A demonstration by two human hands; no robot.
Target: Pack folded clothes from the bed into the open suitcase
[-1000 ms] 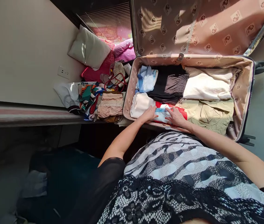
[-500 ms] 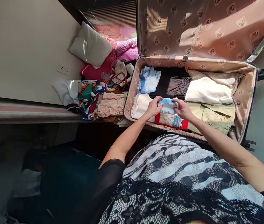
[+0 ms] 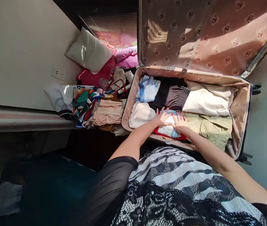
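Both hands lie flat on a small white and light-blue folded cloth [image 3: 170, 119] in the front row of an open suitcase [image 3: 129, 108]. My left hand [image 3: 162, 118] presses on its left side with fingers spread. From the right, my right hand [image 3: 180, 123] rests on it, fingers apart. Much of the cloth is hidden under the hands. Just in front lies a patterned white and blue cloth [image 3: 168, 131] on a red one [image 3: 182, 137]. A folded white garment [image 3: 141, 115] is beside my left hand, and khaki clothing [image 3: 212, 128] beside my right.
At the back of the case are blue-and-white cloths [image 3: 148, 88], dark trousers [image 3: 176, 96] and a cream garment [image 3: 206, 99]. The raised lid [image 3: 171, 40] stands behind. Left of the case are piled clothes [image 3: 107, 113], a red cord [image 3: 117, 87] and a pillow [image 3: 92, 51].
The light-blue and white cloth, held up between both hands before, now lies down in the suitcase. My fingers have let go and spread flat over it. The view has shifted slightly.
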